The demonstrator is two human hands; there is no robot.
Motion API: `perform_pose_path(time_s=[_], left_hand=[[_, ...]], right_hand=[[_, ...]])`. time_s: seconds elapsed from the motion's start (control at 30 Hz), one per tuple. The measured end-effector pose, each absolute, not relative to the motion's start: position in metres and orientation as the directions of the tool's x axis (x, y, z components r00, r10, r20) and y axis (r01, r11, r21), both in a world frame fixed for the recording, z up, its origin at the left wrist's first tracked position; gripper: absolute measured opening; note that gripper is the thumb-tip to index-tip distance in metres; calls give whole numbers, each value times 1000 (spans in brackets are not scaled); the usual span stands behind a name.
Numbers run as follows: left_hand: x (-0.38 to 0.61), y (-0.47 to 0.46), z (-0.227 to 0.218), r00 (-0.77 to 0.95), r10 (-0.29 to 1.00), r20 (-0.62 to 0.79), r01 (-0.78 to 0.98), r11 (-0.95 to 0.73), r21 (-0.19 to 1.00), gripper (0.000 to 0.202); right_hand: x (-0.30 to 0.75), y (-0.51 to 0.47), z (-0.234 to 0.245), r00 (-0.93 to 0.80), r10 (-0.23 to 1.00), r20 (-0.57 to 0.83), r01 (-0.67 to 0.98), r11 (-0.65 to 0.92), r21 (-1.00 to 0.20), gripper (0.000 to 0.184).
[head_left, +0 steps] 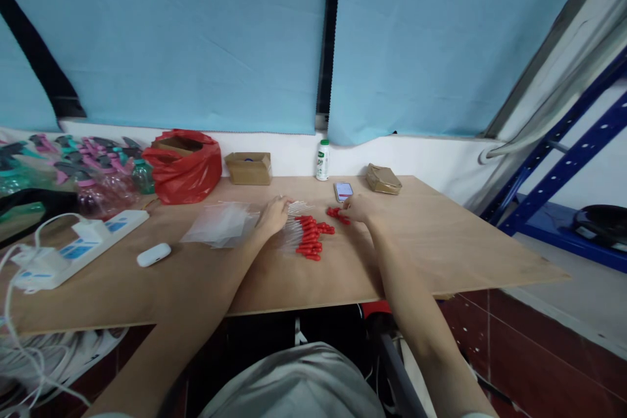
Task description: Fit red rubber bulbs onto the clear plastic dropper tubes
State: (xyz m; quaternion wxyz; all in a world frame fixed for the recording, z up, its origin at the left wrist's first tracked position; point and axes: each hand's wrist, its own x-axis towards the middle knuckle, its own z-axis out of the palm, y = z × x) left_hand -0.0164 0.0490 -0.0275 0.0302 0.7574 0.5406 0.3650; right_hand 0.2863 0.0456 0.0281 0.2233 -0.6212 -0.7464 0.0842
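Observation:
Both my arms reach forward over a plywood table (pixel 441 241). My left hand (pixel 274 214) rests on a row of clear droppers with red rubber bulbs (pixel 308 238), its fingers curled over the clear tube ends. My right hand (pixel 356 209) is closed in a pinch on a few loose red bulbs (pixel 336 212) just right of the row. A stack of clear plastic bags (pixel 220 225) lies to the left of my left hand.
A phone (pixel 343 191), a white bottle (pixel 322 160), a brown packet (pixel 383 178) and a cardboard box (pixel 249 168) stand along the back wall. A red bag (pixel 186 166), spray bottles (pixel 73 163), a power strip (pixel 73 245) and an earbud case (pixel 153 254) occupy the left. Blue shelving (pixel 563 163) stands right.

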Motion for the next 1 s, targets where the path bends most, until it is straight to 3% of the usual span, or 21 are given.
perform_pose_path(time_s=[0.1, 0.3, 0.43, 0.6, 0.77, 1.0], left_hand=[[-12, 42, -22, 154, 832, 533, 796, -424, 432, 33], [-4, 19, -5, 209, 800, 562, 747, -501, 436, 33], [3, 9, 0, 255, 813, 524, 715, -523, 464, 31], [12, -4, 10, 249, 799, 547, 666, -551, 502, 31], [18, -14, 18, 241, 801, 548, 562, -575, 594, 38], [20, -11, 15, 265, 775, 574, 481, -622, 618, 35]], right_hand=[[287, 44, 30, -186, 982, -1, 934, 177, -310, 10], [287, 41, 33, -226, 974, -18, 921, 207, -331, 7], [288, 37, 41, -258, 960, 113, 878, 281, -386, 9], [271, 31, 49, -294, 816, 498, 707, 537, -461, 13], [239, 22, 41, -370, 725, 581, 486, 684, -544, 16], [217, 10, 34, -364, 714, 597, 342, 699, -628, 24]])
